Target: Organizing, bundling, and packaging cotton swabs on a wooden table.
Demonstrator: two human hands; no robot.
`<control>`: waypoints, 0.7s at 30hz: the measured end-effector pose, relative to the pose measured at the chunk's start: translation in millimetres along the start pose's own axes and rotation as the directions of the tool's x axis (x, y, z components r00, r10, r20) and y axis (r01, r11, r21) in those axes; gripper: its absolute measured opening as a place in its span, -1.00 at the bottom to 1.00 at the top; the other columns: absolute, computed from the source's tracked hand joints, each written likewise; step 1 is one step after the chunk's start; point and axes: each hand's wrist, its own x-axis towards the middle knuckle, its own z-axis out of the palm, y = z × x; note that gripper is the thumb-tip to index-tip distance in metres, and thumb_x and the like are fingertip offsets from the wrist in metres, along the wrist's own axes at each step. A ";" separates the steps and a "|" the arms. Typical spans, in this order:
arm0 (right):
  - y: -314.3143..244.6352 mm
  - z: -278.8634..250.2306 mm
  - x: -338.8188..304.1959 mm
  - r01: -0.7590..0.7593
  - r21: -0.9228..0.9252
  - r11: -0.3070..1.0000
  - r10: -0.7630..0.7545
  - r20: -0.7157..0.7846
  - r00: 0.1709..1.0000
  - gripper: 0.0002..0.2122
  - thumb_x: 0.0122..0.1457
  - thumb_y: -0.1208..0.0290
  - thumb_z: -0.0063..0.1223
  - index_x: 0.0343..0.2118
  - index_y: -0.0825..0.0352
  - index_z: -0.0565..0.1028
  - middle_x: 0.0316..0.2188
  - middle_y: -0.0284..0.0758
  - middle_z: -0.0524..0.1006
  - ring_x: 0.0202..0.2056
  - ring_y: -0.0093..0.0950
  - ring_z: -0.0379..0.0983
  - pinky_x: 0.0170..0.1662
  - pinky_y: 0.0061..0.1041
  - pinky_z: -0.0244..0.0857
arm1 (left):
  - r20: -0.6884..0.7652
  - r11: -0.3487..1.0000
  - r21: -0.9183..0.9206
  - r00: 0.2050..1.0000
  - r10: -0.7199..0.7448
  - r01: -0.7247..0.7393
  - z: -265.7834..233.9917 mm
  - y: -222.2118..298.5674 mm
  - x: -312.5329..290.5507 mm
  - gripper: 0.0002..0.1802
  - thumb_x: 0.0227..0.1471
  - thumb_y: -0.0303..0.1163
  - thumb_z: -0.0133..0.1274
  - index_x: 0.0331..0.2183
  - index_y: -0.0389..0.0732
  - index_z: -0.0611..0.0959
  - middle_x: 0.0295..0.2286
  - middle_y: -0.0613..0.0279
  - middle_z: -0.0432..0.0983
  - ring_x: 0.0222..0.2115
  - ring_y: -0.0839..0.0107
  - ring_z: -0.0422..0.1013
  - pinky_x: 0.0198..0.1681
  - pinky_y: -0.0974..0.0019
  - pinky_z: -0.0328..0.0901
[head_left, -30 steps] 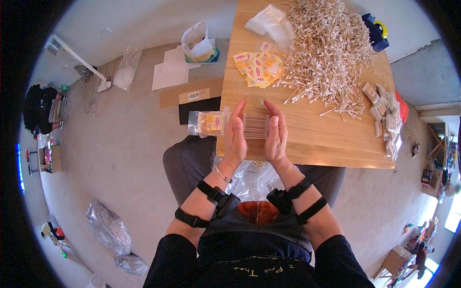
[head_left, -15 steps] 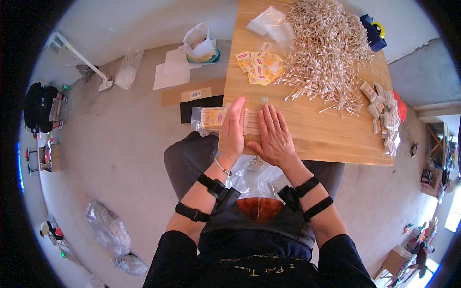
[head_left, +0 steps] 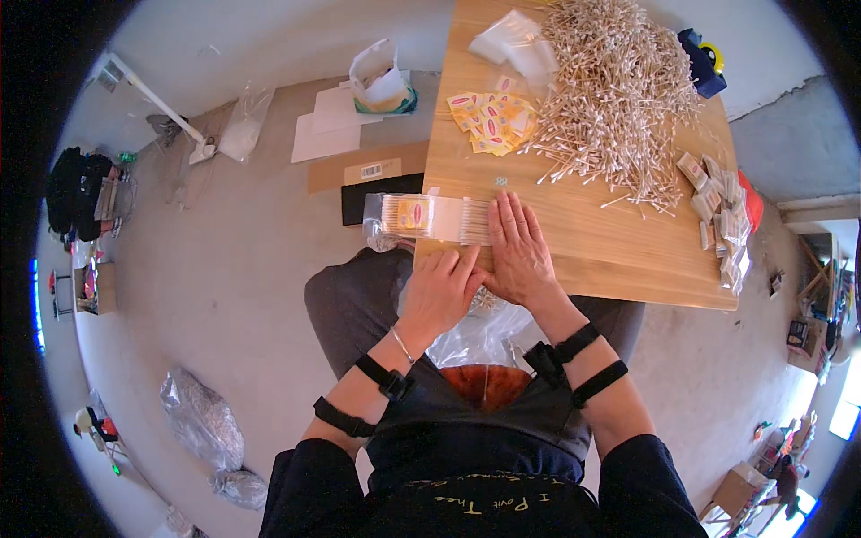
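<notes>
A row of cotton swabs (head_left: pixel 476 221) lies side by side near the table's front left edge. My right hand (head_left: pixel 518 255) rests flat on the table against the row's right end, fingers together and stretched out. Below the row, at the table edge, my left hand (head_left: pixel 441 291) is open with bent fingers; its index fingertip is close to the swab ends and its thumb is by my right thumb. Left of the row, past a pale flat strip (head_left: pixel 447 218), more swabs lie with a yellow printed card (head_left: pixel 413 215) on them, their left end at a clear plastic bag (head_left: pixel 373 218).
A big heap of loose swabs (head_left: pixel 619 99) covers the table's far side. Yellow cards (head_left: pixel 493 121) and clear bags (head_left: pixel 516 40) lie left of it. Filled packs (head_left: pixel 717 206) are piled at the right edge, and a tape dispenser (head_left: pixel 704 63) stands behind the heap.
My left hand has come down off the swab row to the table's front edge, uncovering the pale strip and card. My right hand stays flat at the row's end.
</notes>
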 end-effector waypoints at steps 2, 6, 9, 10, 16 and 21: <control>-0.6 3.0 0.8 -0.001 -0.038 0.999 0.001 0.008 1.000 -0.10 0.07 -0.18 -0.07 0.27 0.52 0.03 0.33 -0.02 -0.03 0.37 -0.17 -0.20 0.38 -0.21 -0.33 | -0.059 0.999 0.036 0.998 0.019 -0.017 1.3 0.0 6.1 -0.53 0.07 -0.21 0.07 -0.02 -0.24 0.53 -0.42 0.14 0.40 -0.35 0.20 0.39 -0.28 0.15 0.29; -0.3 -0.4 0.6 0.002 -0.044 0.999 -0.001 0.026 1.000 -0.10 0.03 -0.11 -0.01 0.27 0.53 0.02 0.32 0.00 -0.03 0.37 -0.16 -0.20 0.39 -0.22 -0.34 | -0.026 0.998 0.055 0.999 0.020 -0.019 5.0 -2.2 5.9 -0.51 0.07 -0.20 0.08 0.00 -0.23 0.51 -0.42 0.16 0.40 -0.36 0.21 0.39 -0.28 0.17 0.28; 0.8 0.1 -0.3 0.006 -0.041 0.999 -0.006 0.013 1.000 -0.08 0.01 -0.10 0.02 0.27 0.54 0.01 0.32 0.01 -0.03 0.37 -0.15 -0.20 0.39 -0.22 -0.34 | -0.009 0.995 0.091 1.000 0.030 -0.029 4.9 -1.6 6.4 -0.50 0.06 -0.19 0.07 0.01 -0.22 0.50 -0.41 0.17 0.41 -0.36 0.23 0.39 -0.28 0.19 0.27; 0.5 0.0 -0.2 0.007 -0.041 0.999 -0.007 0.013 1.000 -0.08 0.01 -0.10 0.02 0.27 0.54 0.01 0.32 0.01 -0.03 0.37 -0.15 -0.20 0.39 -0.22 -0.34 | -0.020 0.994 0.102 0.999 0.037 -0.034 5.0 -1.5 6.6 -0.49 0.06 -0.18 0.07 0.02 -0.22 0.50 -0.42 0.17 0.41 -0.36 0.23 0.39 -0.28 0.19 0.26; -1.1 -0.5 0.6 0.006 -0.048 0.999 -0.005 0.018 1.000 -0.11 0.03 -0.07 0.00 0.26 0.55 0.01 0.32 0.01 -0.03 0.37 -0.15 -0.20 0.39 -0.22 -0.34 | -0.019 0.991 0.127 0.999 0.034 -0.031 5.7 -1.4 6.3 -0.46 0.08 -0.15 0.04 0.05 -0.22 0.46 -0.41 0.19 0.43 -0.35 0.25 0.39 -0.27 0.19 0.25; 1.3 2.6 -1.2 0.007 0.008 1.000 -0.007 -0.034 0.999 -0.21 0.08 0.03 -0.08 0.25 0.53 0.05 0.31 0.02 0.00 0.36 -0.13 -0.17 0.38 -0.20 -0.32 | 0.018 0.994 0.112 1.000 -0.003 0.001 6.7 0.4 9.8 -0.40 0.12 -0.06 -0.01 0.07 -0.24 0.44 -0.40 0.17 0.47 -0.34 0.24 0.41 -0.26 0.17 0.25</control>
